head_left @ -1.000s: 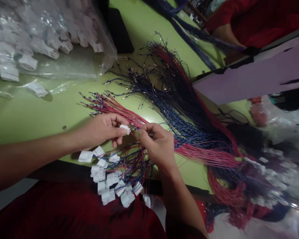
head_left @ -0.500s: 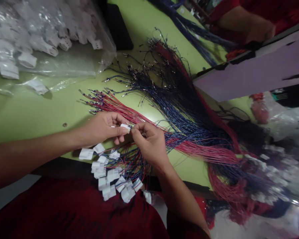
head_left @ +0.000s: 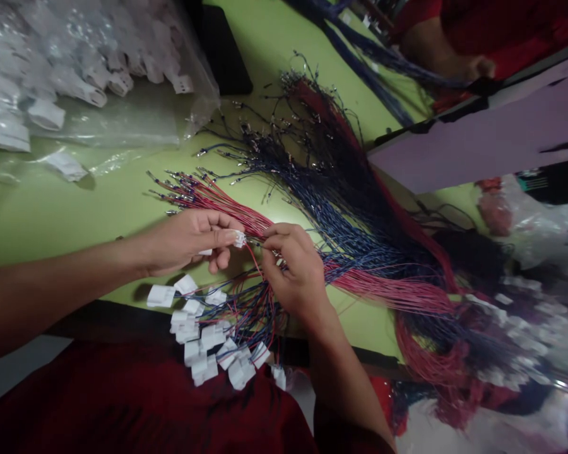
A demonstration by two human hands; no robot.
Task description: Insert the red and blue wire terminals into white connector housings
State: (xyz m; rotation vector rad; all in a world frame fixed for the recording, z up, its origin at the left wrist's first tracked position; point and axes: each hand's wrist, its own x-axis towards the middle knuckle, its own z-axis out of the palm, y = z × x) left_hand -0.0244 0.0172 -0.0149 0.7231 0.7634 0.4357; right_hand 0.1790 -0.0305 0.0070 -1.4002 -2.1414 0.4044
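My left hand (head_left: 196,239) is closed on a white plastic connector housing (head_left: 239,238), its end showing past the thumb. A red wire (head_left: 254,257) runs down from that housing. Just right of it, my right hand (head_left: 291,261) pinches a dark wire (head_left: 254,243) whose metal-tipped end points at the housing, a small gap apart. Behind both hands lies a bundle of red wires (head_left: 231,211) with crimped terminals. Below them, several white connectors (head_left: 213,334) with blue and red wires hang over the table edge.
A clear plastic bag of white housings (head_left: 76,69) lies at the upper left, with one loose housing (head_left: 66,165) near it. Blue wires (head_left: 331,208) spread across the green table (head_left: 113,208). A purple panel (head_left: 478,139) stands at right; beyond it is another person's hand (head_left: 480,66).
My right hand has drawn back to the right, opening a gap to the connector housing. The red wire at the housing now shows. My left hand has shifted slightly left.
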